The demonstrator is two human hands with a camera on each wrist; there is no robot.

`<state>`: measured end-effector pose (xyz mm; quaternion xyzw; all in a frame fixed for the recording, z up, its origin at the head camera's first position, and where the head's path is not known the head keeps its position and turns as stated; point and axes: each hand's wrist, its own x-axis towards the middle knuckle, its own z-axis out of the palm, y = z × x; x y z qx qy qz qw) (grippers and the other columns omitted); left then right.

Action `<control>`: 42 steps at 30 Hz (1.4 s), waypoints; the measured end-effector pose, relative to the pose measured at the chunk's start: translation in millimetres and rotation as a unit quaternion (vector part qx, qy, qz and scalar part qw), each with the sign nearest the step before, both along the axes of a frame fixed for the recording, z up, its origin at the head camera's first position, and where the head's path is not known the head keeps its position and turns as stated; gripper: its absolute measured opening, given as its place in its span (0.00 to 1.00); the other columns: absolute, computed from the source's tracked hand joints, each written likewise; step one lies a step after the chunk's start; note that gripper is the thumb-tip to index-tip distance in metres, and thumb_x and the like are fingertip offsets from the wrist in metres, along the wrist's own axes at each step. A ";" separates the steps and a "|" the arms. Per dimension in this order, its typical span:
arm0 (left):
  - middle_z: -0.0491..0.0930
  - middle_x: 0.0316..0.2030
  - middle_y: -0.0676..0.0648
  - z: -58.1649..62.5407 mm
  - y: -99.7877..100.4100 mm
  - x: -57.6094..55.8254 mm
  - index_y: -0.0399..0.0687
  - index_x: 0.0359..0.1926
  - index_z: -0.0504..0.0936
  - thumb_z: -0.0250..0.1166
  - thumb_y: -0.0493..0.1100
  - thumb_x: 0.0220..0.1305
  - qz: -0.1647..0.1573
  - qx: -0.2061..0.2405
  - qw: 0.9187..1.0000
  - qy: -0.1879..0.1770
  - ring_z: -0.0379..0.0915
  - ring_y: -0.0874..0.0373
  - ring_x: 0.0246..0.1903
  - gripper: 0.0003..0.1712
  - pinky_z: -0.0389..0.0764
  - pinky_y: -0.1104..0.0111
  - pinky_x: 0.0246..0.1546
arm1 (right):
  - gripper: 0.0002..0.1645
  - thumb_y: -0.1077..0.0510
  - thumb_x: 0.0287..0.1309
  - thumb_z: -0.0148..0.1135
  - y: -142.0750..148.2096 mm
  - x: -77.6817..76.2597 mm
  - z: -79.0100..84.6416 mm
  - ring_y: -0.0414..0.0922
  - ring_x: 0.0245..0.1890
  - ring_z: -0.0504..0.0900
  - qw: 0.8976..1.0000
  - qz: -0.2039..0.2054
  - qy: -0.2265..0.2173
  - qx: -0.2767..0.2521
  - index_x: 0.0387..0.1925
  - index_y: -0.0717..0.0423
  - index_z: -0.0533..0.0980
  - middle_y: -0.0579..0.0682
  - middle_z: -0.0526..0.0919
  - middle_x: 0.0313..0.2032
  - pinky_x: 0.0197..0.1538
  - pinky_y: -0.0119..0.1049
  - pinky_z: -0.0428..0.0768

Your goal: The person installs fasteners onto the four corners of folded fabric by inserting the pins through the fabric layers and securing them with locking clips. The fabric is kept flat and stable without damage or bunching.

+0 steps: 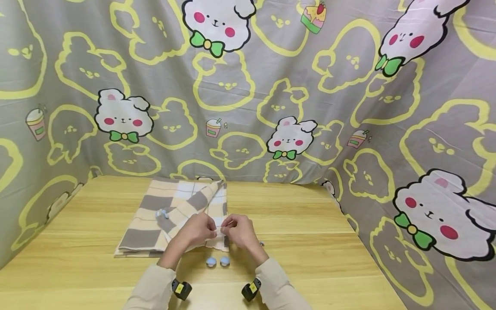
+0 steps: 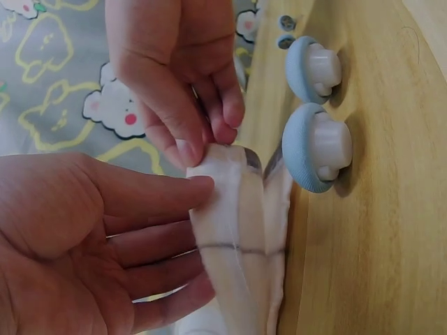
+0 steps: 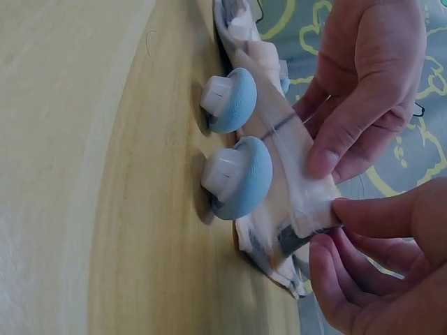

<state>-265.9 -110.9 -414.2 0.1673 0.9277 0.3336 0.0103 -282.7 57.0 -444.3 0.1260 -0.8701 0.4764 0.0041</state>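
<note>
A plaid cloth [image 1: 145, 224] in beige, white and grey lies folded on the table, its near right corner lifted. My left hand [image 1: 198, 229] pinches the lifted edge between thumb and fingers. Right beside it, my right hand [image 1: 239, 230] pinches the corner of the same edge, as the right wrist view shows with the raised hem [image 3: 307, 199]. Close in front of both hands stand two mushroom-shaped clips with blue caps and white stems, a left one [image 1: 211, 261] and a right one [image 1: 224, 261].
Light blue pieces [image 1: 162, 214] lie on the cloth's left part. Two small blue-rimmed pieces [image 2: 286, 32] sit on the wooden table [image 1: 310, 241] beyond the clips, partly hidden by my right arm in the head view. A patterned curtain [image 1: 240, 99] hangs around the back and sides.
</note>
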 end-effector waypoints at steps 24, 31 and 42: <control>0.82 0.23 0.50 4.0 -17.3 -12.9 0.42 0.27 0.85 0.68 0.39 0.56 0.109 0.058 0.992 0.031 0.76 0.59 0.24 0.04 0.76 0.65 0.27 | 0.09 0.62 0.46 0.70 50.0 -6.3 29.5 0.45 0.25 0.74 0.990 0.011 -0.029 0.138 0.31 0.60 0.78 0.49 0.77 0.27 0.28 0.39 0.73; 0.84 0.26 0.48 2.5 -23.5 -16.0 0.42 0.29 0.86 0.68 0.40 0.56 0.128 0.062 0.989 0.029 0.78 0.56 0.27 0.05 0.77 0.63 0.30 | 0.12 0.67 0.40 0.72 58.4 -0.9 27.7 0.44 0.19 0.69 0.972 0.027 -0.071 0.223 0.19 0.56 0.74 0.49 0.75 0.20 0.22 0.35 0.68; 0.84 0.27 0.48 2.7 -27.3 -17.4 0.41 0.30 0.86 0.68 0.40 0.56 0.131 0.063 0.989 0.018 0.78 0.55 0.29 0.06 0.77 0.61 0.33 | 0.16 0.66 0.40 0.73 49.4 -0.1 19.3 0.41 0.19 0.69 0.955 0.029 -0.069 0.288 0.15 0.54 0.71 0.45 0.71 0.16 0.23 0.32 0.67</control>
